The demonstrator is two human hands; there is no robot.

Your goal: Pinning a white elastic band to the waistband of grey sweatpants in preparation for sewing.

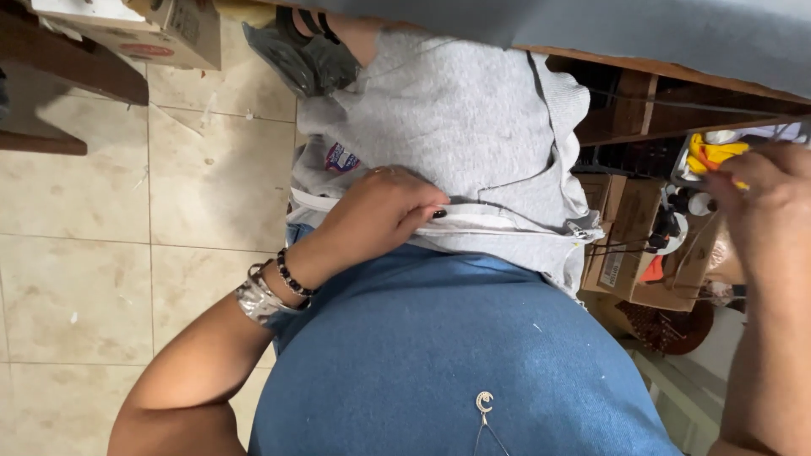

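A grey sweatshirt [456, 110] lies bunched across the person's lap, seen from above by a head-worn camera. It spreads from the middle of the view toward the far edge, where it meets the underside of a wooden surface [667, 72] draped in blue-grey cloth. A small coloured patch sits on its left side. Along its near edge runs a white zipper tape [498, 221], stretched from left to right.

The left hand [376, 211] rests on that near edge, fingers curled and closed over the fabric and zipper tape, apparently pinning the garment against the body so that it stays put on the lap. The wrist wears a dark beaded bracelet [293, 274] and a wide silver cuff [258, 297].

The right hand [773, 203] reaches out at the right edge, close to the camera and blurred. It is at a small tray [688, 165] holding yellow and white items, and whether it is gripping anything cannot be made out.

Nearer the camera, a blue top [439, 355] fills the lower middle, with a small silver pendant [484, 402] hanging on it.

To the right, below the tray, stand cardboard boxes [621, 245] and assorted clutter. To the left lies a beige tiled floor [93, 253], with another cardboard box [169, 29] at the far left and a dark plastic bag [304, 51] beside the sweatshirt.
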